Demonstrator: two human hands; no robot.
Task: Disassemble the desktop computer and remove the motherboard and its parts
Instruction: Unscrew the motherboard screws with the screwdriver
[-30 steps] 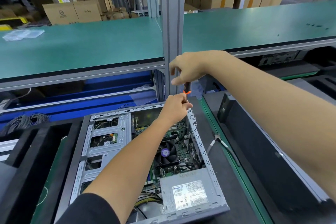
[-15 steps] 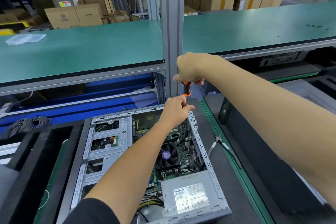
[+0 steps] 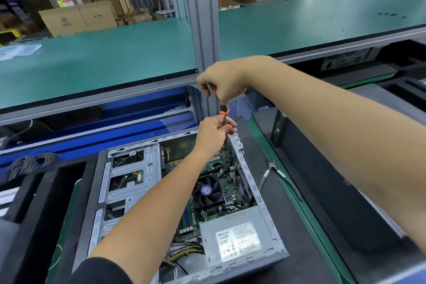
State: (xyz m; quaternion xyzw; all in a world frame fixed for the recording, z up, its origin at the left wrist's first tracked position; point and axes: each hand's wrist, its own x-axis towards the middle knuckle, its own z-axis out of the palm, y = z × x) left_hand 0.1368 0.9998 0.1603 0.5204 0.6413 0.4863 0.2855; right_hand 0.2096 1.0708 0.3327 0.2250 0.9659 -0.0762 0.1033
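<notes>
your right hand (image 3: 224, 83) grips the orange-and-black handle of the screwdriver (image 3: 223, 108), held upright over the open grey metal desktop computer case (image 3: 247, 174). your left hand (image 3: 213, 131) pinches its thin steel shaft just below, at 12 o'clock of the case. the green motherboard (image 3: 227, 188) lies inside, its black cooling fan (image 3: 208, 191) at centre and the silver power supply box (image 3: 237, 238) at 5 o'clock. grey-handled pliers (image 3: 275, 172) lie at 3 o'clock, beside the case.

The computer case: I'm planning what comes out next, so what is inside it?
Inside the computer case show the motherboard, a cooler fan, the power supply and a drive cage. The left forearm covers part of the board.
</notes>
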